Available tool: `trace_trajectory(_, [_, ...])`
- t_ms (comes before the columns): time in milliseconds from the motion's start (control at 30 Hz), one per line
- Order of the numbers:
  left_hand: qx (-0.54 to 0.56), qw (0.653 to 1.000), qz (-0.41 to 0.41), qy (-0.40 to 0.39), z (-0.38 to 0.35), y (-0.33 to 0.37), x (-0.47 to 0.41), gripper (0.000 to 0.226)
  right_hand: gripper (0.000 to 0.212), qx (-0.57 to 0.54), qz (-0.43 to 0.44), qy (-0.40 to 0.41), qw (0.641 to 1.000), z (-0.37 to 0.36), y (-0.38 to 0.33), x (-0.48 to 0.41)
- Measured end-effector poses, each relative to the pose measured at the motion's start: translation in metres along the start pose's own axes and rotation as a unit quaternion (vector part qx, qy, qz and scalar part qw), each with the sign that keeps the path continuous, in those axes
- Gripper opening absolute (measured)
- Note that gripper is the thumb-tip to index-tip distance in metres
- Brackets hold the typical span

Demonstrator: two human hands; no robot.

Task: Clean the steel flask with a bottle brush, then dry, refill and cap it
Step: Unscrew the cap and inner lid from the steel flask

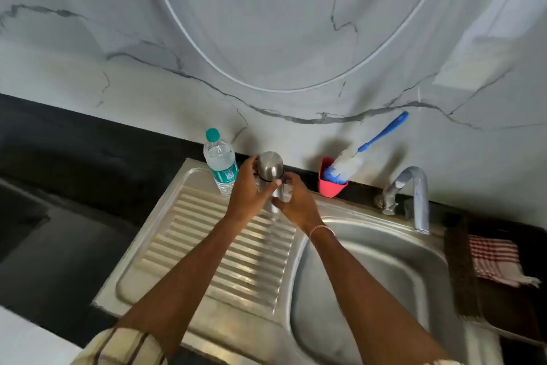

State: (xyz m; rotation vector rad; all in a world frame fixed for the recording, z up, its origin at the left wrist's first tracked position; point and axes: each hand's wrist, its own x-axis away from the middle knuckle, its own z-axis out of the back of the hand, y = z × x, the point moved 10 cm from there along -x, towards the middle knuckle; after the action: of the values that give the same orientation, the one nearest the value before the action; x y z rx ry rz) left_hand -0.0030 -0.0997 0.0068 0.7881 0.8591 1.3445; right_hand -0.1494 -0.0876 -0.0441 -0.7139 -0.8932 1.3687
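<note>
Sink basin (370, 276) is the ref point for everything here. The drainboard (213, 246) runs off the basin's left side. The steel flask (270, 169) stands upright over the drainboard's back edge. Can't tell if its base rests on the ribs or hangs just clear, b/c the bottom is blurred. L hand (247, 196) is wrapped round the top w/ the cap (270, 162), thumb by the black ring. R hand (296, 204) clasps the body lower down. Reads as the cap being twisted off, so prob. the very start of the task.

Risks, biggest first:
- Smooth steel could spin in the R hand instead of the cap turning. The flask could then slip, hit the drainboard, or roll right into the basin.
- If liquid's inside, the cap freeing suddenly could tip it out.
- A jerk of the L hand could knock over the water bottle (221, 163), which sits just beside it.

Around:
- Tap (414, 187) at the basin's back rim, spout over the basin.
- Checked cloth (494, 258) right of the basin on dark counter.
- Water bottle, teal lid, left of the basin behind the drainboard.
- Bottle brush (349, 166), blue handle, head-down in a red cup (331, 187) behind the basin's back-left corner, near the R hand but apart.

Nothing blocks the reach to the brush. Only the water bottle crowds the flask.
</note>
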Motion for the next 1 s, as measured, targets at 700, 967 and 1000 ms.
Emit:
trace_trajectory(700, [0.222,0.963,-0.065,-0.139,0.029,0.136,0.035,0.033,0.055,-0.295,-0.015,-0.175,0.939,0.034,-0.073,0.102])
trace_trajectory(967, [0.476,0.738,-0.003,-0.478,-0.016,0.255,0.119,0.055,0.067,-0.521,0.011,-0.304,0.797,0.043,-0.144,0.209])
trace_trajectory(1000, [0.485,0.731,0.006,-0.48,-0.019,0.261,0.127,0.052,0.066,-0.528,0.009,-0.288,0.799,0.048,-0.145,0.217])
